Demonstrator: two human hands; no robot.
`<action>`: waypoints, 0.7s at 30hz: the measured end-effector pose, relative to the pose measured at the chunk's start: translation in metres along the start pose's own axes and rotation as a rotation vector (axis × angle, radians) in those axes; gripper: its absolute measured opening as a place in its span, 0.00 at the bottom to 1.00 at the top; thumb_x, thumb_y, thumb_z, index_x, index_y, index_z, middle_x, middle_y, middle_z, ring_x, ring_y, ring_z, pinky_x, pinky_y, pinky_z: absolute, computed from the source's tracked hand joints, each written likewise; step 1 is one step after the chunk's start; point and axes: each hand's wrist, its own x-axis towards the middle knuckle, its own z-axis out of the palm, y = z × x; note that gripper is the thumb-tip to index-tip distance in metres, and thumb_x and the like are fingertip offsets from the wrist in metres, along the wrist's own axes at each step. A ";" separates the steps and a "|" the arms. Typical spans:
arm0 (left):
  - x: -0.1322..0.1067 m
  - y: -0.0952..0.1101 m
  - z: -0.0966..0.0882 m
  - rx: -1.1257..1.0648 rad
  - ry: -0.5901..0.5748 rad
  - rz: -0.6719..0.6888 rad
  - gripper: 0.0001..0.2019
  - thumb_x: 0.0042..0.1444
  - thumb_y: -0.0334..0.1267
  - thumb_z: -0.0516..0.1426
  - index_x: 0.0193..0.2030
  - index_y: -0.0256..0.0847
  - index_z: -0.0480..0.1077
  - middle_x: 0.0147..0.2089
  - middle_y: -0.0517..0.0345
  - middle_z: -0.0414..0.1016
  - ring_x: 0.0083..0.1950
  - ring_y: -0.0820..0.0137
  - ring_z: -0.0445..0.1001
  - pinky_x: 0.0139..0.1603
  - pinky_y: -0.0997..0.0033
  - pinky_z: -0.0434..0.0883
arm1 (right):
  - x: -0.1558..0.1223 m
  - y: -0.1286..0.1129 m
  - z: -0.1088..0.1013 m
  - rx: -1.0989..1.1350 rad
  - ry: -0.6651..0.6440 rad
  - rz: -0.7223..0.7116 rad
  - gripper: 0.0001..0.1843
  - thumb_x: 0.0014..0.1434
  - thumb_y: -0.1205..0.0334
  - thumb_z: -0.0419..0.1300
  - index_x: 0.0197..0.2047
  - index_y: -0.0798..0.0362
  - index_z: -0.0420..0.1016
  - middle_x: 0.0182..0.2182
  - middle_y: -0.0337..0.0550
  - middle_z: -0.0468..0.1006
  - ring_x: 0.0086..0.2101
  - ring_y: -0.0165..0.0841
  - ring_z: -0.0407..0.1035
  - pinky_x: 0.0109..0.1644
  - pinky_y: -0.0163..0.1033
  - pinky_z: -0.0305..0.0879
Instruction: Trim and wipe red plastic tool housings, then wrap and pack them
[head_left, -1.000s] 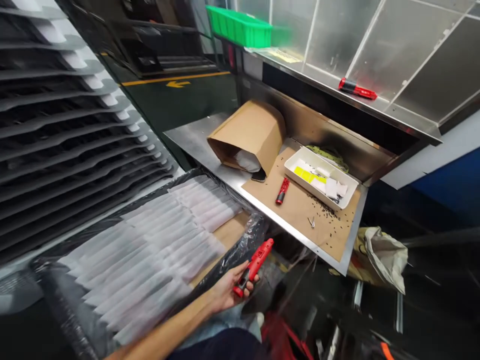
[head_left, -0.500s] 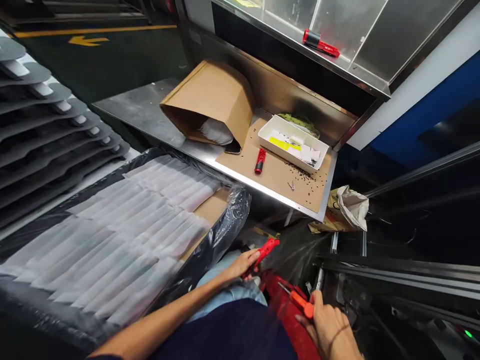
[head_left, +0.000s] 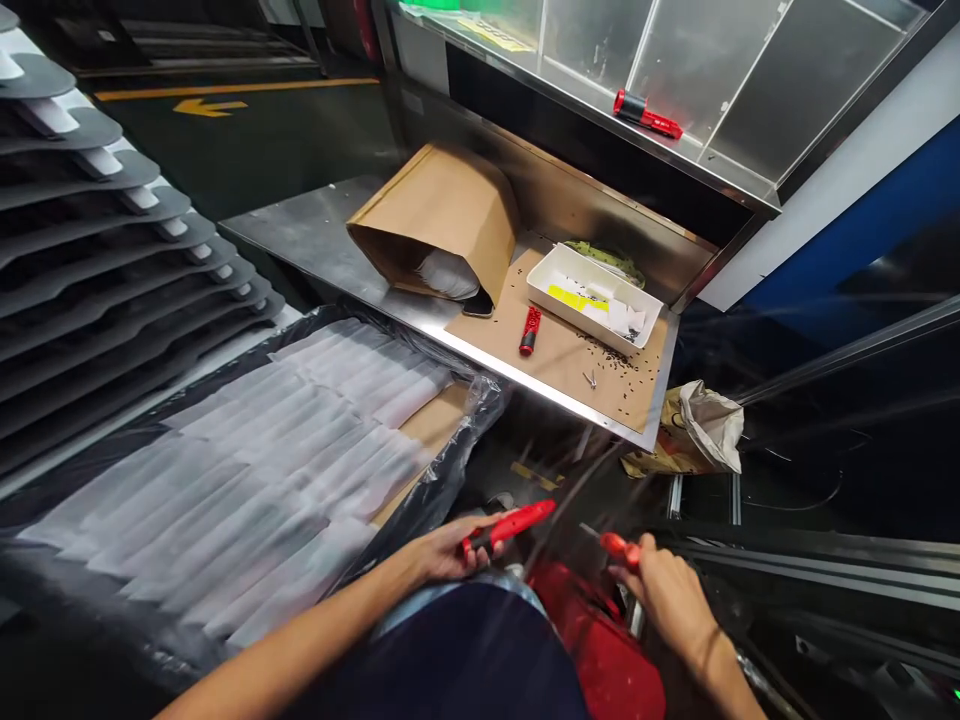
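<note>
My left hand [head_left: 444, 552] is closed around the black rear end of a long red-and-black plastic part [head_left: 526, 518], whose red end points to the right over my lap. In my right hand [head_left: 669, 592] is a screwdriver with a red handle [head_left: 616, 546]. Its thin shaft points left toward the plastic part, with a gap between them; the tip is blurred. A similar red-and-black piece [head_left: 529, 332] lies on the brown board [head_left: 495, 338] of the bench, near a few small metal pieces [head_left: 591, 380].
A white tray [head_left: 551, 290] with a yellow label stands among scattered small black pieces. Left of it lies an open brown paper bag [head_left: 435, 215]. A lined box of white-wrapped packets [head_left: 300, 440] is at left, beside stacked grey trays [head_left: 135, 240]. Another red-and-black piece [head_left: 646, 115] rests on the ledge.
My right hand has risen with the screwdriver. My left hand has shifted left, and the plastic part lies flatter, with more of its black end showing. The camera view has shifted slightly.
</note>
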 end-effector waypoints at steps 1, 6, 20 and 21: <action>0.002 0.003 -0.001 -0.074 -0.018 -0.052 0.12 0.63 0.42 0.55 0.46 0.36 0.71 0.27 0.57 0.70 0.17 0.78 0.63 0.13 0.81 0.57 | 0.000 -0.003 0.001 -0.020 -0.029 0.003 0.13 0.64 0.55 0.58 0.44 0.57 0.70 0.33 0.54 0.81 0.37 0.46 0.79 0.37 0.40 0.68; 0.017 0.008 0.002 -0.328 -0.082 -0.192 0.08 0.64 0.40 0.54 0.41 0.36 0.68 0.26 0.58 0.67 0.16 0.80 0.61 0.11 0.85 0.58 | 0.001 -0.020 -0.003 -0.083 -0.140 -0.092 0.15 0.65 0.58 0.56 0.50 0.59 0.69 0.36 0.56 0.82 0.39 0.48 0.79 0.37 0.41 0.69; 0.014 0.020 -0.011 -0.532 -0.137 -0.192 0.04 0.64 0.32 0.52 0.44 0.38 0.65 0.27 0.60 0.67 0.16 0.80 0.61 0.11 0.85 0.61 | 0.017 -0.035 -0.034 -0.044 -0.190 -0.165 0.13 0.66 0.57 0.55 0.48 0.57 0.67 0.36 0.56 0.81 0.39 0.47 0.78 0.38 0.40 0.68; 0.014 0.021 -0.012 -0.509 -0.133 -0.176 0.04 0.64 0.32 0.52 0.43 0.38 0.66 0.27 0.60 0.67 0.16 0.80 0.61 0.10 0.84 0.61 | 0.017 -0.037 -0.035 -0.050 -0.178 -0.145 0.13 0.67 0.57 0.53 0.48 0.57 0.67 0.36 0.56 0.81 0.39 0.47 0.78 0.37 0.41 0.67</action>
